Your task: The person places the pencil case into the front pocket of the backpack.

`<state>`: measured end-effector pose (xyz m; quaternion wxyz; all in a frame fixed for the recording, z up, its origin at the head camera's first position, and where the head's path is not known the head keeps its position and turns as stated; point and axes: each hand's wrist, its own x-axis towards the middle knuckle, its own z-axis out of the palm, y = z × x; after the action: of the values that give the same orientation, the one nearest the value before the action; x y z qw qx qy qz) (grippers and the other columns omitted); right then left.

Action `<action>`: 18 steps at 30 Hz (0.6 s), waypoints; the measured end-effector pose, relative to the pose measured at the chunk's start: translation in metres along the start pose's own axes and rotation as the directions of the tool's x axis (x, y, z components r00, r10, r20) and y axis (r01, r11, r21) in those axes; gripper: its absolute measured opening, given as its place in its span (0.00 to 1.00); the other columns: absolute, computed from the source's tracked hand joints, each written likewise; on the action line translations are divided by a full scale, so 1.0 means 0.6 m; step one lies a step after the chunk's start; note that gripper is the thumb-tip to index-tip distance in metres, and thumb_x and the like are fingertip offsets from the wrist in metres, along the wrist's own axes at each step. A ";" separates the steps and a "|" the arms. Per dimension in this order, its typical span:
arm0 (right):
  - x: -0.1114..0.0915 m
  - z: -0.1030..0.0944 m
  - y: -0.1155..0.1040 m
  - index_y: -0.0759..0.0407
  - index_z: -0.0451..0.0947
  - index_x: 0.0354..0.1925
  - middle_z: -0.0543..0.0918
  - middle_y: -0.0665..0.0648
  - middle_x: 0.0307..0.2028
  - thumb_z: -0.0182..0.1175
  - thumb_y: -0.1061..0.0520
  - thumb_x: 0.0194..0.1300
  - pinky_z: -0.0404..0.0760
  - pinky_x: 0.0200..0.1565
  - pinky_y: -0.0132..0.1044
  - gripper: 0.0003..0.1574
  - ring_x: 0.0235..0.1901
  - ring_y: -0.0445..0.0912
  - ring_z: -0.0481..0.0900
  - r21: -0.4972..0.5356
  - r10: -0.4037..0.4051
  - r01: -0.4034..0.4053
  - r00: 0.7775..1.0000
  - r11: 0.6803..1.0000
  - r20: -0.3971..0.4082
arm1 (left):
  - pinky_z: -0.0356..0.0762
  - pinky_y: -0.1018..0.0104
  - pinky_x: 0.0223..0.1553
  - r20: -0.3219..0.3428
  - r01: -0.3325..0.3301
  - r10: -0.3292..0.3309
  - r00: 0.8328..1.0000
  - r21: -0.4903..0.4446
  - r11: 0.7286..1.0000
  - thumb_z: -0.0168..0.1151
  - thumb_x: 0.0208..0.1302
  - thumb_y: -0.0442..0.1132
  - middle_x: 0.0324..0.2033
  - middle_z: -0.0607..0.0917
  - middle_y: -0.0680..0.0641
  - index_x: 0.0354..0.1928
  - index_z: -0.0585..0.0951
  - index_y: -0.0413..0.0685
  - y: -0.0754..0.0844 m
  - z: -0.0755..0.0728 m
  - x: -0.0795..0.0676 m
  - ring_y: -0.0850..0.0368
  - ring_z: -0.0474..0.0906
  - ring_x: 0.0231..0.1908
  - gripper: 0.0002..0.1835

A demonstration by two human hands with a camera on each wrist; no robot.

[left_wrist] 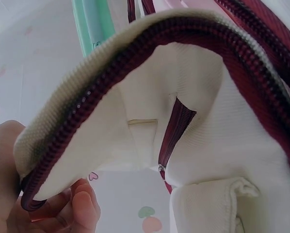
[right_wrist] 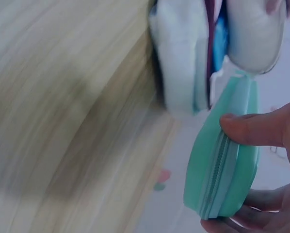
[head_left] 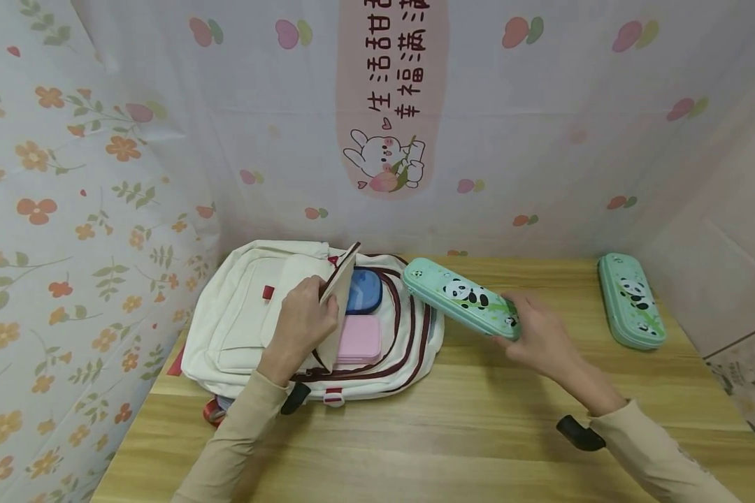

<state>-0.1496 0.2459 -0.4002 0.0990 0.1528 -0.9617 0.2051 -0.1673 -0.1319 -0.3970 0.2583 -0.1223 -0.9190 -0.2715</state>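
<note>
The left hand (head_left: 302,320) pinches a flap (head_left: 335,342) partly hiding a blue case (head_left: 366,290), the right hand (head_left: 539,340) grips a panda case (head_left: 459,296) up by the backpack (head_left: 242,307), and wall lettering (head_left: 409,77), cut off above, begins 幸福.

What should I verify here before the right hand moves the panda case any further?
1. Left hand grips the backpack flap, holding it raised: ok.
2. Right hand holds the panda case by one end: ok.
3. Visible stretch of the case's zipper closed: ok.
4. Panda case inside the backpack: not ok, held outside.
5. Enough room beside the blue item and pink item: cannot tell, flap hides part.
</note>
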 end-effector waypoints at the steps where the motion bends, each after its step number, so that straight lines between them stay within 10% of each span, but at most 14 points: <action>1: 0.001 0.000 -0.005 0.75 0.71 0.62 0.79 0.75 0.54 0.77 0.59 0.47 0.77 0.48 0.61 0.47 0.51 0.65 0.79 0.007 -0.007 0.007 1.000 1.000 0.013 | 0.79 0.48 0.31 -0.001 0.001 -0.001 1.000 0.000 1.000 0.63 0.56 0.31 0.25 0.82 0.38 0.34 0.80 0.32 -0.001 0.000 0.000 0.42 0.79 0.26 0.07; 18: 0.012 0.024 -0.049 0.67 0.76 0.61 0.82 0.67 0.57 0.78 0.58 0.46 0.76 0.56 0.62 0.44 0.56 0.61 0.80 0.138 -0.155 0.135 0.977 0.981 0.148 | 0.77 0.50 0.28 0.008 0.006 -0.006 1.000 -0.006 1.000 0.62 0.57 0.31 0.24 0.80 0.40 0.32 0.78 0.32 0.005 -0.004 0.005 0.45 0.76 0.24 0.06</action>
<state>-0.1485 0.2124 -0.4006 0.0270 0.2443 -0.9378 0.2454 -0.1678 -0.1305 -0.3922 0.2537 -0.1215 -0.9195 -0.2746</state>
